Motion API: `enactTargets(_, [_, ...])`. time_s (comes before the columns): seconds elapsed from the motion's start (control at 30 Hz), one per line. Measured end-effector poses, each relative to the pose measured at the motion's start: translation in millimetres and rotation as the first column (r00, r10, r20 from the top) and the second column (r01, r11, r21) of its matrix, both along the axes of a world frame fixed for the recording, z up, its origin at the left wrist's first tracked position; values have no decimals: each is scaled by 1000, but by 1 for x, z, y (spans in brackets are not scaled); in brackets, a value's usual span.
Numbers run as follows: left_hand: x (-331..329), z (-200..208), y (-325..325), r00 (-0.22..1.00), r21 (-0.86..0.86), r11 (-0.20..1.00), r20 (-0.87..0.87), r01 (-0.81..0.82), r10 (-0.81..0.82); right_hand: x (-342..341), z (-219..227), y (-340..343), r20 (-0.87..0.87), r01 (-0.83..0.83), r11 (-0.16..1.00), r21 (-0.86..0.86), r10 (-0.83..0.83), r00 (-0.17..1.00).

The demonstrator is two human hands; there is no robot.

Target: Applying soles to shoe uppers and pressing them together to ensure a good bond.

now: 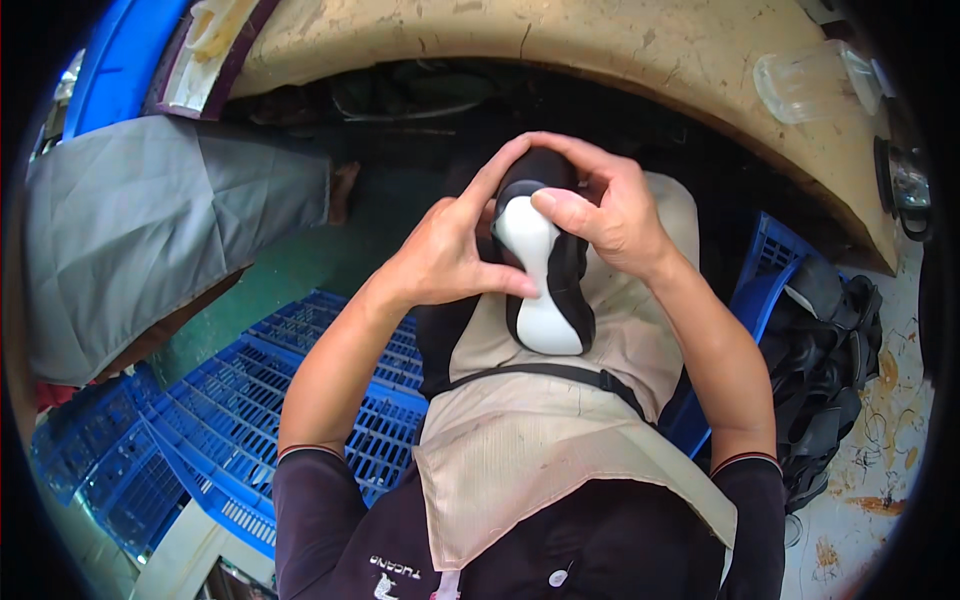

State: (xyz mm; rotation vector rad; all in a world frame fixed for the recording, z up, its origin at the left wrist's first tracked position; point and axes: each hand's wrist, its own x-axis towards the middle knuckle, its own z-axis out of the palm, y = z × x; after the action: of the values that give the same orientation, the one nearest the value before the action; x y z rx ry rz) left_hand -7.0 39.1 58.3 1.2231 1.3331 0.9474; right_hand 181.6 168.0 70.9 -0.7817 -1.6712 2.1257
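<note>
A shoe-shaped piece (548,325), with a smooth white hourglass-shaped face and black sides, sits lengthwise over my lap. My left hand (443,250) grips it from the left, its thumb pressed on the white face near the narrow middle. My right hand (622,218) closes round the far right side, thumb at the top of the white part. Fingers of both hands wrap the black far end and are partly hidden behind it. A beige apron (540,420) lies beneath the piece.
A worn tan tabletop (600,35) curves across the far side, with a clear plastic cup (815,82) on it. Blue plastic crates (270,400) stand at left. Black shoe-like pieces (815,370) pile up at right. Another person's grey-covered lap (170,230) is at far left.
</note>
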Motion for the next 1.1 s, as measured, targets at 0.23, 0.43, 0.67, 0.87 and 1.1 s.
enactTargets(0.23, [-18, 17, 5, 942, -90, 996, 332, -15, 44, 10, -1, 8, -139, -155, 926, -345, 113, 984])
enactTargets(0.43, [-24, 30, 1, 995, -116, 990, 57, 85, -79, 3, -5, 5, -182, -202, 941, -271, 156, 971])
enactTargets(0.67, [-6, -16, -16, 993, 101, 988, 25, -117, 115, 3, -30, -37, 43, 36, 989, 141, -43, 998])
enactTargets(0.87, [-11, -24, -10, 982, 21, 984, 57, -179, 178, -6, -38, -34, 6, 78, 996, 49, -79, 997])
enactTargets(1.1, [1, -48, -19, 970, 76, 967, 17, -244, 243, -5, -66, -57, 51, 115, 957, 266, -133, 990])
